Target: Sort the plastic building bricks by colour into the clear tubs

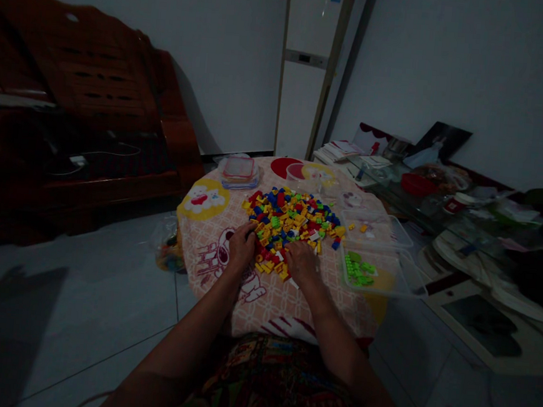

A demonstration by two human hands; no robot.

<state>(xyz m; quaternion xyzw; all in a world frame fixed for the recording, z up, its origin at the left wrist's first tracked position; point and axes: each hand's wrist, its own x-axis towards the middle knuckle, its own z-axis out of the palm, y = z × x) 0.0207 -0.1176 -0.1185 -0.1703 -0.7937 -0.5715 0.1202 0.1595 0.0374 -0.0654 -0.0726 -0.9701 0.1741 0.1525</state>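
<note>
A large loose pile of toy building bricks [298, 221] in yellow, red, blue, green and white lies on the cloth-covered round table [217, 237]. My left hand [242, 246] rests at the pile's left edge with its fingers curled in. A small dark spot shows at its fingertips, too dim to name. At the near edge of the pile, my right hand [301, 262] reaches over the bricks, palm down. Its fingertips are bent down among them, and whether they grip a brick is hidden. Right of it, a clear plastic box [392, 272] holds several green bricks [359, 270].
Behind that box, another clear container [382, 228] holds a few yellow bricks. Stacked lidded boxes [239, 169] and a clear tub [299, 173] stand at the table's far side. A cluttered glass-topped cabinet [395, 182] is to the right, a wooden bench [96, 102] to the left.
</note>
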